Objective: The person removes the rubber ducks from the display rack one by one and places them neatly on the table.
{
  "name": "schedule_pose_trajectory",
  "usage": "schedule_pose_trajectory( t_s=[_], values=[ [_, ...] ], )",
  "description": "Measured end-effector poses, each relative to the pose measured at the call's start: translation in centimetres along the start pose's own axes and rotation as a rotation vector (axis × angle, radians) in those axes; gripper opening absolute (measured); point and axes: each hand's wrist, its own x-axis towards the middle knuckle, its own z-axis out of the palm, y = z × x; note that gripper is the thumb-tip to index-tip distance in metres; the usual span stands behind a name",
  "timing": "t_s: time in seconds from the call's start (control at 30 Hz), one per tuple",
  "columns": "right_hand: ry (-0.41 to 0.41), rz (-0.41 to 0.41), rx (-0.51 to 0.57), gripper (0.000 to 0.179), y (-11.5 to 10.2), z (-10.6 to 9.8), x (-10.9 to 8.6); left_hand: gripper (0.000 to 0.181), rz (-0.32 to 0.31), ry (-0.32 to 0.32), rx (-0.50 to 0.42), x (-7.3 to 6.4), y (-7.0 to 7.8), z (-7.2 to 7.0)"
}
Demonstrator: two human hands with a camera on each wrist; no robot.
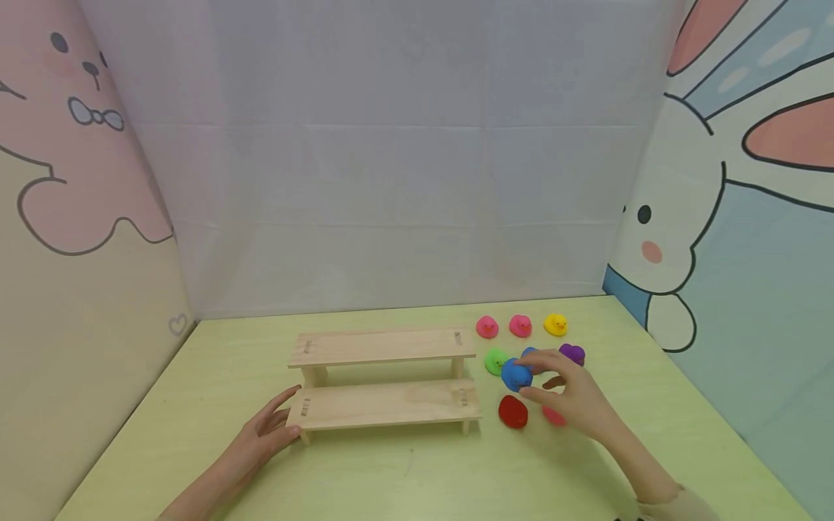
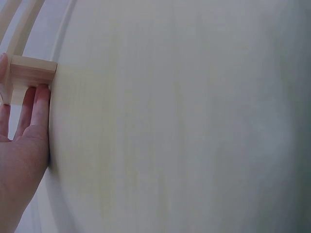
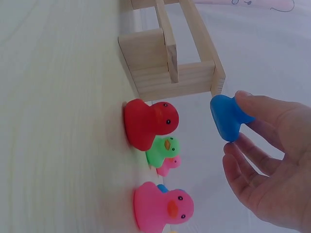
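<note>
My right hand (image 1: 570,394) pinches a blue rubber duck (image 1: 516,375) between thumb and fingertips, raised above the table among other ducks. The right wrist view shows that blue duck (image 3: 226,119) off the tabletop, level with the end of the two-step wooden stand (image 3: 146,53). At the left end of the stand's lower step (image 1: 384,405), my left hand (image 1: 263,434) holds on, thumb at the front corner and index finger at the back corner. Its lower fingers (image 2: 41,104) touch the stand's leg (image 2: 34,70) in the left wrist view.
Right of the stand sit a red duck (image 1: 513,412), a green duck (image 1: 496,361), a purple duck (image 1: 572,354), a yellow duck (image 1: 556,324) and two pink ducks at the back. Another pink duck (image 3: 163,208) lies below my right hand. A second blue duck is partly hidden. Walls surround the table.
</note>
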Motion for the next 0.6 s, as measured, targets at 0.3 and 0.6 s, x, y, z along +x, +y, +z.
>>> schedule_pose_trajectory(
  t_s=[0.3,0.6],
  values=[
    [0.017,0.11,-0.07,0.041,1.5,-2.2,-0.9,0.074,0.001,-0.012,-0.007,-0.1,0.1,0.0],
    [0.035,0.144,-0.166,0.042,3.2,-4.0,-1.5,0.074,0.011,-0.016,-0.011,-0.1,0.1,-0.1]
  ],
)
